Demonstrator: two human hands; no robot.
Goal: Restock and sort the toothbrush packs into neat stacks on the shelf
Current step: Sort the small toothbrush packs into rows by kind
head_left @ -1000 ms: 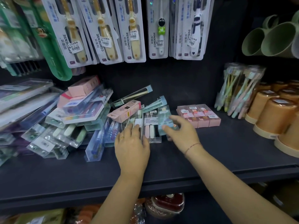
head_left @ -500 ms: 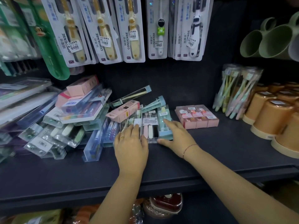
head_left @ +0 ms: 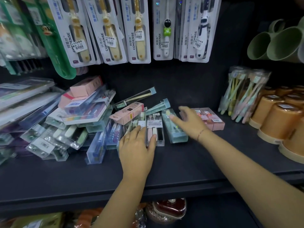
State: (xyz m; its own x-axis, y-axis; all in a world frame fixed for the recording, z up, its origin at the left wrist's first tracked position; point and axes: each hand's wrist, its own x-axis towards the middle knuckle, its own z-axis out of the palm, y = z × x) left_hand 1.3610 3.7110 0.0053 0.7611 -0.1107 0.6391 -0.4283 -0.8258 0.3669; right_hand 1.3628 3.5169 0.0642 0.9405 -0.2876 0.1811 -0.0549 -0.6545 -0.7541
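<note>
— What writing is showing up there?

— The hanging cards (head_left: pixel 138 30) above are reading "CONDENSE" down the side, with "SOFT" in a dark patch at the bottom corner. Their price stickers (head_left: pixel 139 35) are showing "2.00". The finer print is too small to read.

— And down on the shelf (head_left: pixel 164 170)?

— A clear pack (head_left: pixel 154 129) is lying flat near the middle, its white label saying "SOFT TOOTHBRUSH". Three handles are showing inside it: pink, white and black.

— Where is it lying against the hands?

— The left hand (head_left: pixel 136 145), wearing a ring, is resting at its left edge. The thumb is lying on the pack's lower part, and the straight fingers are pressing on the neighbouring pack to the left. Nothing is being clasped.

— The other hand?

— The right hand (head_left: pixel 191 122) is blurring, fingers spread and straight, hovering over a teal pack (head_left: pixel 174 134) that is lying just right of the clear one. Whether a fingertip is touching the teal pack, I cannot tell. Behind that hand, pink boxes (head_left: pixel 215 120) are sitting in a row.

— The other stock?

— A loose heap of packs (head_left: pixel 65 125) is leaning at the left, with a pink carton (head_left: pixel 126 112) tipping across beside the clear pack's top.
</note>
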